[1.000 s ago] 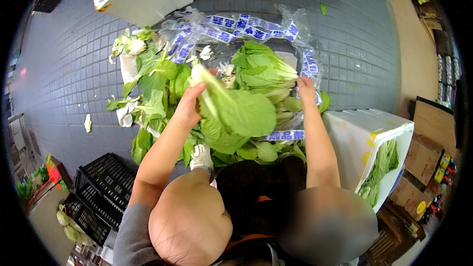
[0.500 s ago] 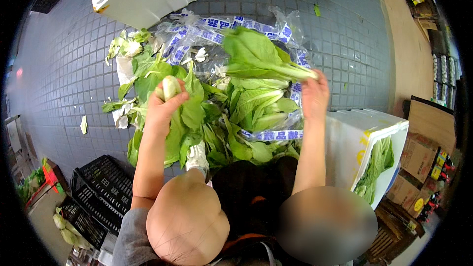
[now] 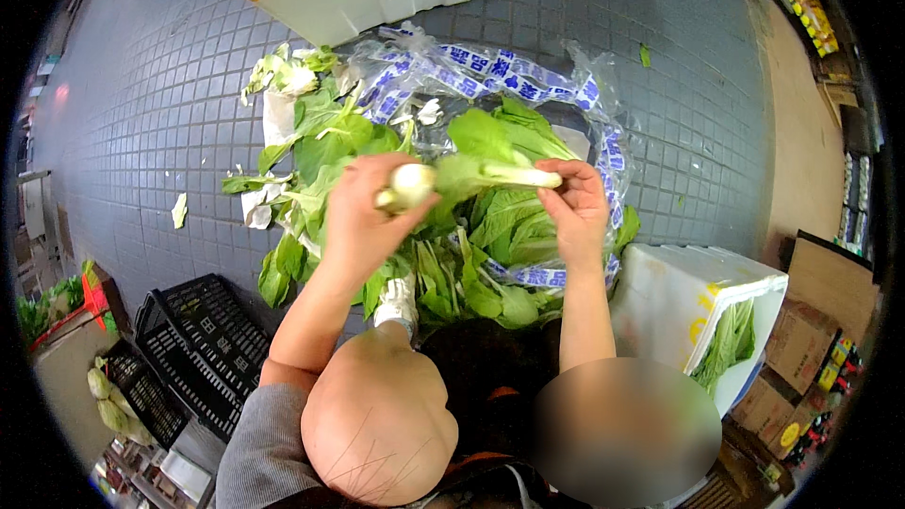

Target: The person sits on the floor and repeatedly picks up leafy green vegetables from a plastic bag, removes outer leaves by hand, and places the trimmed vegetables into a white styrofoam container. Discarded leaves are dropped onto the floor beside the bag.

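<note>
My left hand (image 3: 360, 219) is closed around a head of leafy greens, and its pale cut base (image 3: 413, 185) faces up between thumb and fingers. My right hand (image 3: 579, 205) pinches the end of a pale stalk (image 3: 520, 175). That stalk reaches left toward the left hand, with a green blade; whether it is still joined to the held head I cannot tell. Beneath both hands lies a pile of greens (image 3: 509, 226). Another bunch (image 3: 533, 132) rests just beyond the stalk. Loose leaves (image 3: 325, 132) are heaped on the left.
Clear plastic with blue print (image 3: 471, 66) lies around the pile. A white foam box (image 3: 443, 0) stands at the far side. Another foam box (image 3: 650, 283) holding greens lies at right. Black crates (image 3: 212, 349) stand lower left. Leaf scraps (image 3: 180, 211) dot the grey tiles.
My left hand has moved right and my right hand slightly left and nearer, so they are close together. The bunch from my right hand now seems laid on the pile; a stalk is pinched instead.
</note>
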{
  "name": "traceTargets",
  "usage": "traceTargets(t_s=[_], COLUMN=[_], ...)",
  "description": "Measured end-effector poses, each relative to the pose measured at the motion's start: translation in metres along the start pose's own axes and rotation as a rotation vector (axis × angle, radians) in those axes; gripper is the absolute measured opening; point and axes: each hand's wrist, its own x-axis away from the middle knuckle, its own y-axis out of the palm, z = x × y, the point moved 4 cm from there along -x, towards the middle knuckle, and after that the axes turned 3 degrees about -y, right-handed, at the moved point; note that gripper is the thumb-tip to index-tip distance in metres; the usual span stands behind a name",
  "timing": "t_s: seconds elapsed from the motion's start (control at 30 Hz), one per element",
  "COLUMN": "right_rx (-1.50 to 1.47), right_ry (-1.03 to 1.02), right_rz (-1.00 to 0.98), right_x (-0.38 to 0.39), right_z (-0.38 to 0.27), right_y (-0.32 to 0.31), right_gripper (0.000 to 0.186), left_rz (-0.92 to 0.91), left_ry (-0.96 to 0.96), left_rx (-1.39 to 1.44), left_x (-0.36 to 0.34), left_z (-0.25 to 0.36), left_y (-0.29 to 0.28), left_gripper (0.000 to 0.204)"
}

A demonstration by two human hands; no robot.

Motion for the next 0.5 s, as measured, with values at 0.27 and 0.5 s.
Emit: traceTargets(t_s=[0.27, 0.5], right_rx=[-0.032, 0.24], right_ry=[0.133, 0.161], right_rz=[-0.251, -0.512], right_x=[0.005, 0.013], right_z=[0.013, 0.021], right_y=[0.078, 0.095], right_gripper=[0.039, 0.053], left_rz=[-0.316, -0.411], left_ry=[-0.346, -0.584], left_rx=[0.378, 0.516], left_x=[0.0, 0.006], left_z=[-0.012, -0.037], left_y=[0.029, 0.008], left_gripper=[0.033, 0.029])
